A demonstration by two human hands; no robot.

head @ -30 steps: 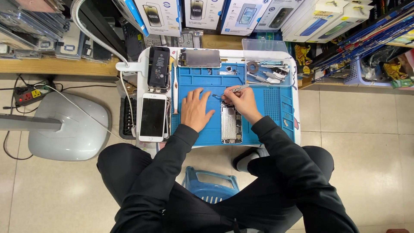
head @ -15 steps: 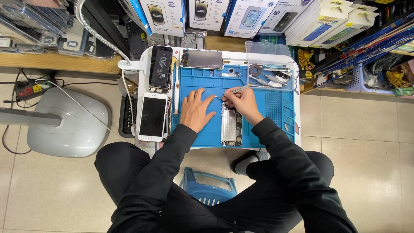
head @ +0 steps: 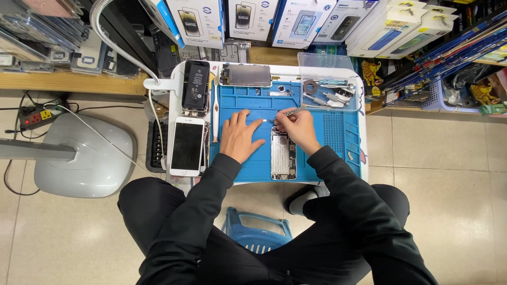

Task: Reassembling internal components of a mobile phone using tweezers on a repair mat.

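We take the blue work mat [head: 327,132] as our landmark; it covers most of the small white surface [head: 177,74]. Just left of the mat lie a white phone [head: 186,146] face up and, above it, a black battery [head: 196,84]. At the mat's top edge rests a detached screen panel [head: 246,75]. On the mat's lower middle lies the opened phone body [head: 283,153], its top end hidden under our right hand [head: 297,130]. Our left hand [head: 240,136] lies flat and open on the mat, beside that phone. Our right hand pinches thin tweezers [head: 285,112]; whatever the tips hold is too small to make out.
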